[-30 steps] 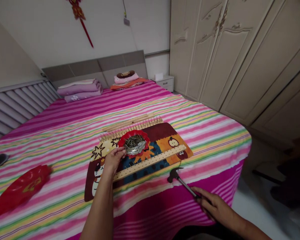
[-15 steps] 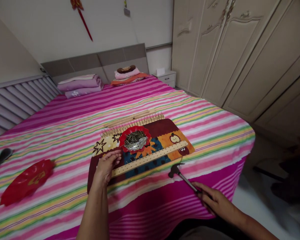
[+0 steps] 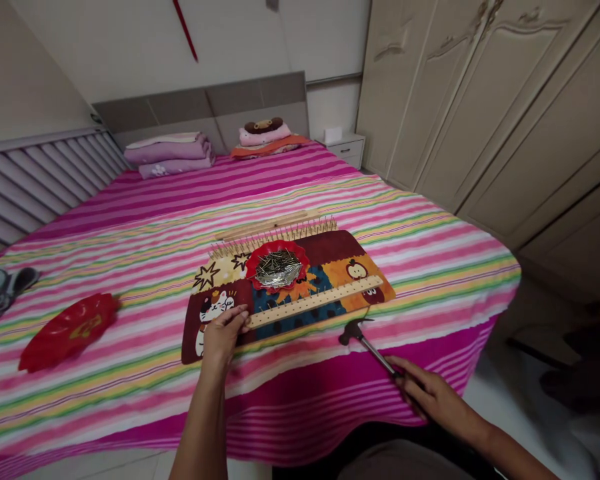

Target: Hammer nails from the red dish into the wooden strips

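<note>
My left hand (image 3: 227, 330) is closed at the left end of a pale wooden strip (image 3: 313, 303), thumb and fingers pinching it. The strip is dotted with small holes, and several nails stand up along its far edge. In my right hand (image 3: 425, 387) is a claw hammer (image 3: 375, 353), held by the handle, its dark head over the bedspread just in front of the strip. A red scalloped dish (image 3: 250, 270) heaped with nails sits behind the strip on a patterned board (image 3: 325, 250). Farther back lies another wooden strip (image 3: 260, 241), bristling with upright nails.
Plain wooden strips (image 3: 280, 221) lie behind the board. To the left, a red plastic dish (image 3: 67, 333) and a grey item (image 3: 3, 290) rest on the striped bedspread (image 3: 145, 333). Folded bedding (image 3: 173, 155) is by the headboard; a wardrobe (image 3: 455, 113) stands right.
My left hand has closed in on the strip's left end, uncovering a cat picture on the board. The hammer stays in my right hand. The whole view has shifted slightly.
</note>
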The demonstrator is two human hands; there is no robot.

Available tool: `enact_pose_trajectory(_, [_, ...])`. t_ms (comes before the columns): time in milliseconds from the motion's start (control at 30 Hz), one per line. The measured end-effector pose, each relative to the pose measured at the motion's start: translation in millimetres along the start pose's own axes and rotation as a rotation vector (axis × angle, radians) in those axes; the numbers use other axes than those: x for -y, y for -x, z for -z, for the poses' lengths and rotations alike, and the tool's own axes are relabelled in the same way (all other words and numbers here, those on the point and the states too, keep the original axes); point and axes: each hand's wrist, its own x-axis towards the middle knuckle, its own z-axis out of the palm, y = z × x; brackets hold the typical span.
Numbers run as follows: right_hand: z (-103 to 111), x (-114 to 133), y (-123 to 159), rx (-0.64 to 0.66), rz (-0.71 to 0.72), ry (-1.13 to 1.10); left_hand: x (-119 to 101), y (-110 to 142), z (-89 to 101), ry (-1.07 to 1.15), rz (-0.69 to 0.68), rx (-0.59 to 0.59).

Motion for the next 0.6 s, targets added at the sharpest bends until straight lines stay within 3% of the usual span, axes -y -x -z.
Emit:
enact_pose_trajectory(200, [-0.4, -5.8, -1.0, -0.007, -0.018, -0.014, 9.6, -1.2, -11.5, -0.1, -0.065, -0.033])
enact_pose_trajectory(467, [-1.8, 0.2, 1.4, -0.055, -0.006, -0.018, 5.3, 8.7, -16.1, -0.178, -0.12, -0.073])
enact_pose_trajectory(600, [-2.4, 2.0, 3.8, -0.059, 0.034, 0.033, 5.8, 13.5, -16.5, -0.322, -0.154, -0.089])
